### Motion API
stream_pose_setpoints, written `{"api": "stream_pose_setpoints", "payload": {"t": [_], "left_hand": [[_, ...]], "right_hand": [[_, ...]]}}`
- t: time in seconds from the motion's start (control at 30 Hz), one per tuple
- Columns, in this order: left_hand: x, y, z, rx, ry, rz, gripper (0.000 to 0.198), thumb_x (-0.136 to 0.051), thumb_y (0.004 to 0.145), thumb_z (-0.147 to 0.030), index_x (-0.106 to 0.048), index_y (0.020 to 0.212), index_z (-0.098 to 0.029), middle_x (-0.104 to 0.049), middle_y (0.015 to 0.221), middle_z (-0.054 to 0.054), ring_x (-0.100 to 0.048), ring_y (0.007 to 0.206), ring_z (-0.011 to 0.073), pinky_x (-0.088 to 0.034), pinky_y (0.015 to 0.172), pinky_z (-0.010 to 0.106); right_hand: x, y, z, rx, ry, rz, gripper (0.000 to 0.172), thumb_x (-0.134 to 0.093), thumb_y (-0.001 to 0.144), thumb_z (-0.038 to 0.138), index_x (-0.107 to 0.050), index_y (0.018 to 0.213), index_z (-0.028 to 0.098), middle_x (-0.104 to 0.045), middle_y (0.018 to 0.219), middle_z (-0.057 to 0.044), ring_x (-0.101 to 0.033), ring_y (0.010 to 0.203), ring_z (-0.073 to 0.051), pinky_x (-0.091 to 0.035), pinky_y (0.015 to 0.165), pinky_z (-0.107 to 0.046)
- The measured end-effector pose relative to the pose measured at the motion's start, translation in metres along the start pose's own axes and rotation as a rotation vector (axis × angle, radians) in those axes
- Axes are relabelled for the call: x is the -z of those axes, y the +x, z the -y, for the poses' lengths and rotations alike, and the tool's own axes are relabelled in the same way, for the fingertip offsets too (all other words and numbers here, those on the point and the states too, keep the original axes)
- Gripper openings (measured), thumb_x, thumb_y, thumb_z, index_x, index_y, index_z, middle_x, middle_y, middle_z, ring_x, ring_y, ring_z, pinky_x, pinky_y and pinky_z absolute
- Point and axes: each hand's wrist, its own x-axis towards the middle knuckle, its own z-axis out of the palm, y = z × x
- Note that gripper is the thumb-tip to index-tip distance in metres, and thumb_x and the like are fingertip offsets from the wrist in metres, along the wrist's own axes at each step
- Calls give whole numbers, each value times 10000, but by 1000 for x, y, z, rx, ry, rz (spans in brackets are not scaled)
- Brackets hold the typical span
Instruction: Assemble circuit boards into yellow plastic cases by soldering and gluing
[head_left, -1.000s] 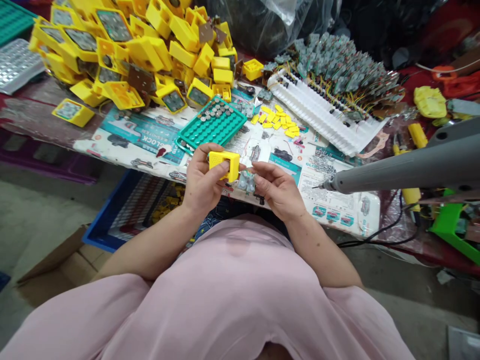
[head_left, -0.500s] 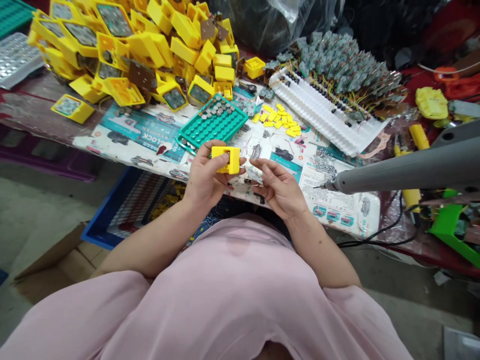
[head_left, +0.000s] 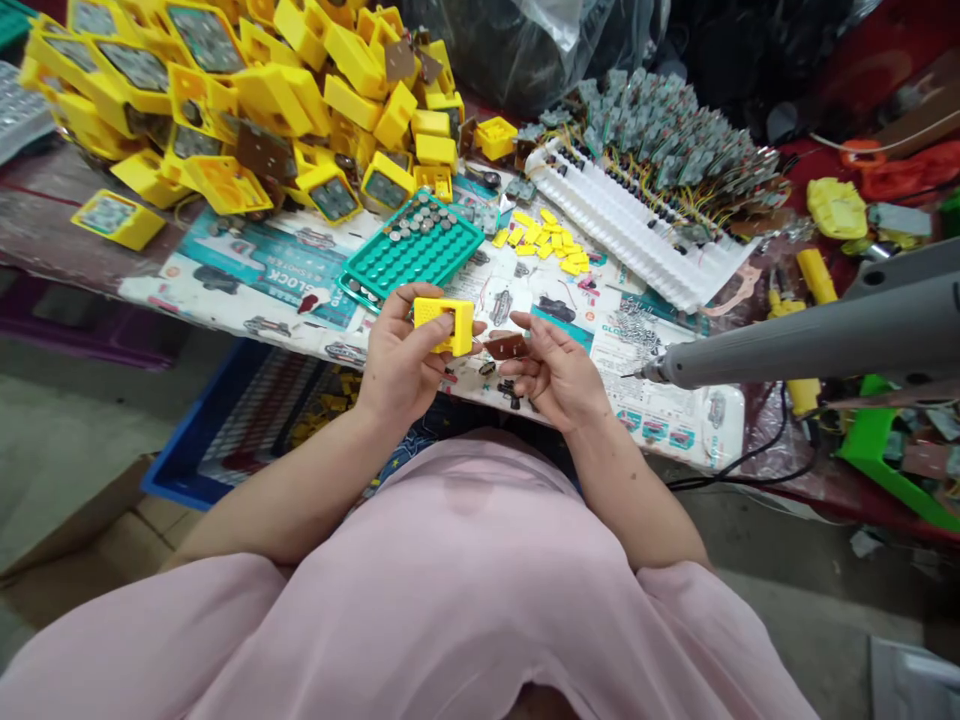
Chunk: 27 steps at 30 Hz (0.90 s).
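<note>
My left hand (head_left: 405, 360) is closed around a small yellow plastic housing (head_left: 456, 325), its thumb pressed on the face with a rectangular opening. Just to the right, my right hand (head_left: 559, 375) pinches a brown circuit board (head_left: 505, 347) by its edge, with the flat brown side showing. A small gap separates board and housing; whether a wire joins them I cannot make out. Beyond the hands lies a green tray (head_left: 409, 250) with round metal button cells in some of its hollows. Small yellow plastic pieces (head_left: 547, 240) are scattered to the right of that tray.
Yellow housings (head_left: 300, 100) are heaped at the back left. A white ridged tray (head_left: 637, 230) carries wired circuit boards (head_left: 675, 140). From the right, a grey electric screwdriver (head_left: 787, 345) reaches over the table, near loose screws (head_left: 634, 325). A blue crate (head_left: 195, 460) stands below the table edge.
The board in my right hand has turned, so its brown side now shows instead of its pale side. The whole view has shifted slightly, with table items appearing farther left.
</note>
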Motion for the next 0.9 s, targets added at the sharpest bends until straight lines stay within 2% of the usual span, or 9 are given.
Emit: {"api": "stream_pose_setpoints", "payload": {"t": [0.1, 0.2, 0.27, 0.37, 0.43, 0.57, 0.67, 0.8, 0.9], "left_hand": [[-1, 2, -2, 42, -29, -23, 430, -748, 616, -229, -467, 940, -244, -689, 739, -79, -753, 707, 170, -585, 545, 206], [-2, 3, -3, 57, -71, -46, 424, -752, 611, -226, -470, 928, -240, -690, 733, -79, -752, 703, 160, -583, 540, 193], [-2, 3, -3, 57, -84, -46, 431, -761, 605, -225, -473, 926, -241, -690, 731, -80, -750, 695, 160, -583, 533, 193], [-1, 3, -3, 65, -83, -41, 420, -760, 611, -221, -482, 925, -247, -690, 733, -84, -744, 677, 151, -588, 546, 198], [0, 2, -3, 64, -72, -31, 394, -746, 632, -222, -486, 927, -250, -688, 722, -85, -742, 673, 147, -585, 556, 194], [0, -1, -2, 47, -57, 9, 388, -752, 640, -215, -488, 922, -250, -696, 700, -80, -741, 659, 149, -575, 546, 185], [-1, -3, -2, 49, -81, -3, 409, -794, 607, -226, -514, 905, -246, -709, 693, -74, -718, 598, 132, -579, 548, 185], [-4, -3, -3, 79, -104, -16, 410, -806, 576, -229, -539, 887, -245, -714, 696, -69, -699, 571, 128, -574, 542, 192], [-3, -1, -3, 110, -126, -22, 402, -785, 578, -218, -531, 890, -235, -712, 713, -62, -701, 592, 124, -576, 552, 192]], "right_hand": [[4, -1, 4, -40, 36, 51, 333, -826, 730, 410, -703, 1007, 272, -762, 890, 51, -754, 774, -101, -534, 480, -103], [8, -1, 4, -24, 24, 106, 400, -851, 691, 313, -695, 1059, 289, -759, 997, 44, -751, 967, -129, -564, 557, -95], [9, -1, 2, -14, -6, 120, 435, -857, 687, 321, -687, 1086, 283, -757, 965, 32, -756, 949, -136, -546, 520, -88], [9, -1, -1, -77, -5, 117, 471, -876, 668, 385, -694, 1090, 279, -761, 897, 31, -761, 803, -140, -539, 459, -125], [7, -1, 0, -112, 23, 121, 479, -902, 630, 365, -711, 1063, 290, -772, 934, 40, -758, 786, -132, -575, 500, -148], [3, -2, 1, -80, 33, 111, 433, -923, 591, 287, -742, 984, 296, -779, 930, 63, -757, 819, -95, -607, 620, -118], [2, -3, 1, -73, 33, 83, 452, -928, 569, 253, -747, 981, 293, -784, 918, 59, -759, 823, -96, -614, 641, -120], [5, -3, -3, -35, -28, 71, 528, -923, 575, 279, -727, 1064, 307, -785, 960, 51, -763, 866, -123, -631, 667, -160], [5, -5, -9, 84, -182, 41, 545, -878, 653, 337, -689, 1164, 326, -775, 1065, 37, -763, 888, -150, -657, 720, -244]]}}
